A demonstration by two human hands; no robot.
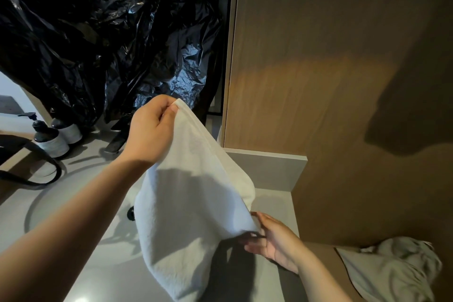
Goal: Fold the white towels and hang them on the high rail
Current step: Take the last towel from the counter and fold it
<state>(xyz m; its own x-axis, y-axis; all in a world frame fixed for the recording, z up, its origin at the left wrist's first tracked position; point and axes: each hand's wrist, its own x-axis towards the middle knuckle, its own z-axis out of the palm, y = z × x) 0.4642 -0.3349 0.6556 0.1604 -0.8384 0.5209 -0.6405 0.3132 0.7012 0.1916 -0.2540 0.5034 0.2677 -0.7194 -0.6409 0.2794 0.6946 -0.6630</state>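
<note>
Left forearm fills the near view; left hand (pixel 149 130) pinches a top corner of the white towel (pixel 193 208), raised above the counter (pixel 103 260). Right hand (pixel 272 240), lower, fingers closed on a side edge. Towel hangs between them, slack, unfolded. Second towel (pixel 392 270) crumpled beyond the right wrist. Step looks like finding corners; next, match edges for the first fold. Rail unseen.

Towel (pixel 196 203): plain white, no pattern. Plastic sheeting (pixel 98 19): glossy black. Wall panel (pixel 331 56): brown wood grain. Countertop (pixel 272 203): pale grey. Two pump bottles (pixel 50 138): black tops, white lower bodies. Crumpled cloth (pixel 392 270): greyish-white.
</note>
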